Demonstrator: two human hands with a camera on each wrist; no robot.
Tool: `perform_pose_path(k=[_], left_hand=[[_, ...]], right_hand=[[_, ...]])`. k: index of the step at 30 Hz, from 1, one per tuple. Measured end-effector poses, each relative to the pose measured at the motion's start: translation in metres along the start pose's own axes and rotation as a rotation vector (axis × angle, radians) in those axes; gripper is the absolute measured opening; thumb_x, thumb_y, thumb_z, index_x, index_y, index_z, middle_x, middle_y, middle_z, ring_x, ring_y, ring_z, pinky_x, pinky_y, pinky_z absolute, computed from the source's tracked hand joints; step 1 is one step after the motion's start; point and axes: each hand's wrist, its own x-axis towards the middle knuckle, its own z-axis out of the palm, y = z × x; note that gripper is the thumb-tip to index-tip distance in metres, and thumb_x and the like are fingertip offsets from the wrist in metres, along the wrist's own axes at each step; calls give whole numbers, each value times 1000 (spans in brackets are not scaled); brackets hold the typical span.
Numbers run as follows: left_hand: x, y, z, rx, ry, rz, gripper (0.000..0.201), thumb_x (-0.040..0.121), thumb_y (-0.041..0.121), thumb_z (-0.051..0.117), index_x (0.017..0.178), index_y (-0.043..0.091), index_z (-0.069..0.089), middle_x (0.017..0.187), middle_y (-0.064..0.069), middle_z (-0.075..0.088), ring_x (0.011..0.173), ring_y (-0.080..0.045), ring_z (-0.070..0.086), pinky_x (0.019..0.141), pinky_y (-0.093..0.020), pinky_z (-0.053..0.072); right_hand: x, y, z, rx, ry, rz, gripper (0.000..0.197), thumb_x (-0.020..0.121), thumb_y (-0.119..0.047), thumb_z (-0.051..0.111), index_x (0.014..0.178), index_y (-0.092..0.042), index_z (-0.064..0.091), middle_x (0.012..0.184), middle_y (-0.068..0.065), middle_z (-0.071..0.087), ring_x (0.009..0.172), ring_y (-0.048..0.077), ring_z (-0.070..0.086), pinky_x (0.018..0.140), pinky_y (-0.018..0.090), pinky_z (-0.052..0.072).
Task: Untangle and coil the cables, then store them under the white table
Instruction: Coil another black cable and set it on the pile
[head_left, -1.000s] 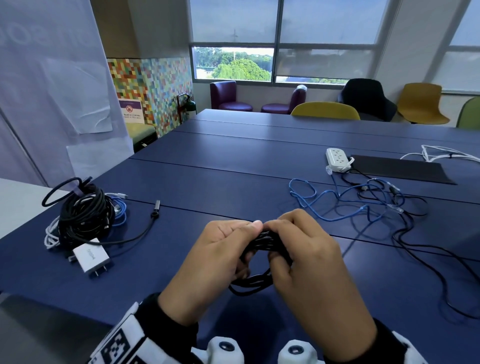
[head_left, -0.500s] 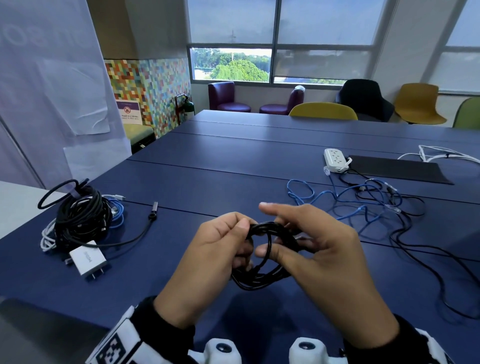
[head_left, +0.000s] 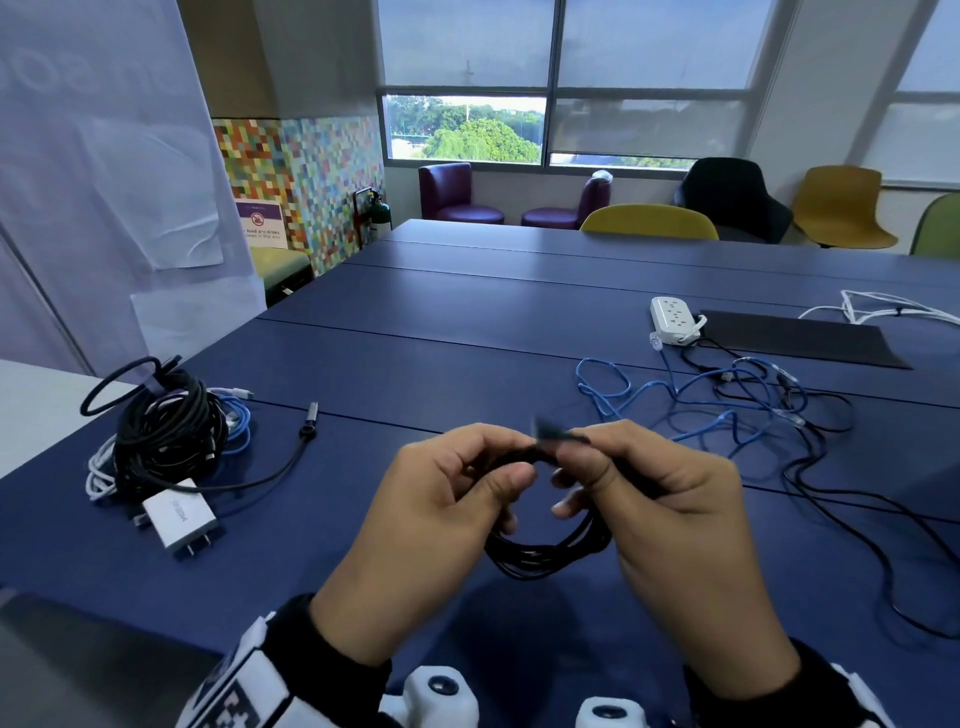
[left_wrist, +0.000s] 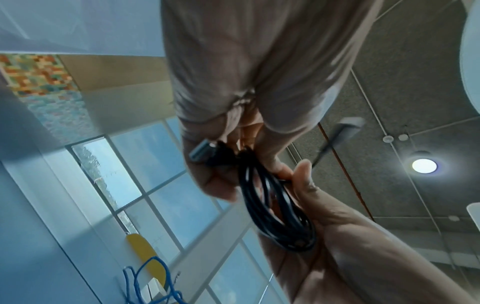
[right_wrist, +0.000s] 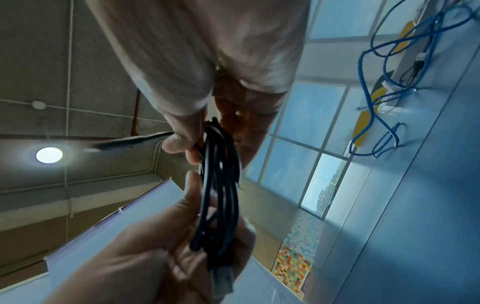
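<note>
Over the blue table (head_left: 467, 322), both hands hold a small black coiled cable (head_left: 545, 556). My left hand (head_left: 511, 460) grips the coil's top. The left wrist view shows the coil (left_wrist: 275, 205) and a metal plug (left_wrist: 200, 152) under those fingers. My right hand (head_left: 582, 457) pinches the cable's loose end (head_left: 556, 434), which is blurred, just above the coil. In the right wrist view the coil (right_wrist: 221, 185) hangs between both hands and the loose end (right_wrist: 130, 140) sticks out sideways.
A pile of coiled cables (head_left: 166, 436) and a white charger (head_left: 179, 514) lie at the left, near the white table (head_left: 31, 405). Tangled blue cable (head_left: 701, 400) and black cable (head_left: 883, 519) sprawl at the right, by a power strip (head_left: 675, 319) and a black mat (head_left: 800, 338).
My right hand's fingers, spread half a second ago, now pinch the cable's loose end at the coil's top. The coil hangs slightly lower between my hands.
</note>
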Motion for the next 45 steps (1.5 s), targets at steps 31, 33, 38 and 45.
perform_pose_path(k=[31, 33, 38, 45], left_hand=[[-3, 3, 4, -342, 168, -160, 18, 101, 9, 38, 96, 8, 55, 63, 5, 38, 51, -8, 34, 50, -22, 39], [-3, 3, 7, -339, 196, -130, 16, 102, 10, 38, 97, 8, 53, 62, 5, 38, 51, -9, 35, 51, -24, 42], [-4, -3, 12, -260, 228, -14, 14, 102, 13, 37, 107, 9, 50, 64, 8, 41, 57, -10, 41, 56, -20, 42], [-6, -8, 19, -228, 230, 24, 19, 97, 26, 42, 109, 11, 47, 68, 9, 43, 62, -9, 45, 56, -20, 42]], right_hand=[[5, -16, -15, -363, 117, -58, 21, 74, 2, 74, 73, -19, 76, 70, -4, 73, 65, 15, 69, 67, 26, 56], [4, -11, -15, -461, 104, -82, 20, 75, -4, 76, 77, -24, 77, 73, -13, 73, 71, 8, 70, 71, 20, 54], [5, 0, -9, -464, 161, -25, 21, 74, -13, 80, 79, -33, 77, 79, -19, 73, 79, 1, 67, 76, 16, 50], [2, -1, 4, -146, 89, 216, 40, 86, 7, 60, 74, -26, 78, 70, -2, 75, 63, 10, 69, 61, 22, 57]])
